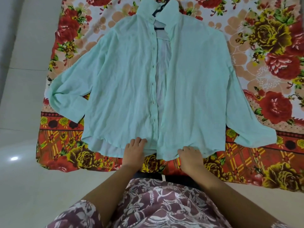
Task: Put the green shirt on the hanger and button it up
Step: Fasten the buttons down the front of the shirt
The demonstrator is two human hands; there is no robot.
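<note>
head | pale green thin-fabric shirt [125,83] flat on red floral cloth [271,38], front unbuttoned (dark hanger [158,27] inside collar, 12 o'clock) | left hand [134,149] grasping hem, 6 o'clock | right hand [190,156] grasping hem, 5 o'clock

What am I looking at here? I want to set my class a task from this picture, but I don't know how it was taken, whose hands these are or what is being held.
There is no machine: a person works with two bare hands. The single picture comes from a camera worn on their head, looking forward and down. A green shirt lies flat on a flowered sheet spread over a pale floor. A dark hanger shows inside the collar. The front is open, its two edges apart, so no button is done up. The left hand holds the hem of one front half, the right hand the hem of the other.
</note>
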